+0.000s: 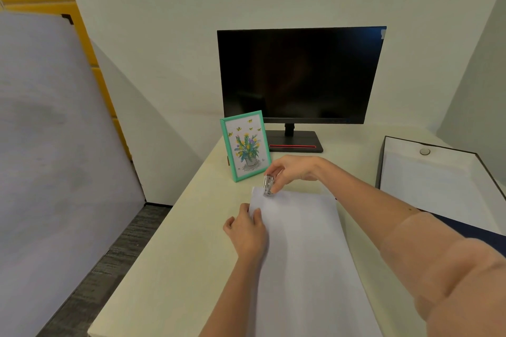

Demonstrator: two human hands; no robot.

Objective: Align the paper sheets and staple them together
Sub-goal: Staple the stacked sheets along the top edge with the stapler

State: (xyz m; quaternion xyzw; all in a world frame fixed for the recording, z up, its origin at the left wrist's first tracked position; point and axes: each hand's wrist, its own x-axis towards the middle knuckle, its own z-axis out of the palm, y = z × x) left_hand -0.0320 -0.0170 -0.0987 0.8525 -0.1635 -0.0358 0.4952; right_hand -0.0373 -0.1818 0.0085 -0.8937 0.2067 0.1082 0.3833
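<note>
White paper sheets (304, 249) lie stacked on the cream desk (169, 249), long side running away from me. My left hand (246, 232) rests on the stack's left edge, fingers pinching it near the far left corner. A small silver stapler (268, 186) stands over that far left corner, its lower end on the paper. My right hand (293, 171) holds the stapler from the right, fingers wrapped around its top.
A green-framed flower picture (245, 145) stands just behind the stapler. A dark monitor (298, 76) sits at the back on its stand. A black tray with white paper (432, 175) lies at the right. The desk's left edge drops to grey carpet.
</note>
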